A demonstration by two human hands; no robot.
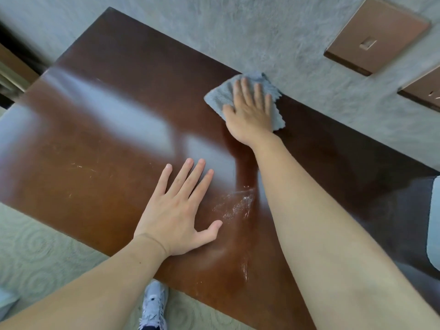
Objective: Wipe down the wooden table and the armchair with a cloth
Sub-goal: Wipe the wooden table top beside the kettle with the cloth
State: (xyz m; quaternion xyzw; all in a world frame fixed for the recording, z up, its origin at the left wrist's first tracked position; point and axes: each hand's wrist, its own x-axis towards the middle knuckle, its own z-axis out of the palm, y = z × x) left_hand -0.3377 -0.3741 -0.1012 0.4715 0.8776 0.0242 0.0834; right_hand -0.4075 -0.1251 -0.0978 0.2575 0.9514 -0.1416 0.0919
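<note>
Cloth point(247, 96) first — a grey-blue, fuzzy rag lying flat at the table's far edge, up around one o'clock in the view, right where the dark wood meets the textured grey wall point(238, 25). Right hand point(250, 113) is planted on top of it, palm down, fingers straight and a little spread, pressing the cloth to the wood rather than curling round it. Left hand point(178, 215) sits well apart, down toward six o'clock, flat on the bare table point(95, 151) with fingers fanned wide, holding nothing. Between the two arms there's a whitish smear point(235, 203) on the glossy surface — and pale window glare streaks across at nine to ten o'clock. Beyond that: two brown wall plates point(376, 36) at two o'clock, patterned pale carpet point(35, 253) at seven, and a light-coloured shoe point(153, 306) poking out under the near edge.
</note>
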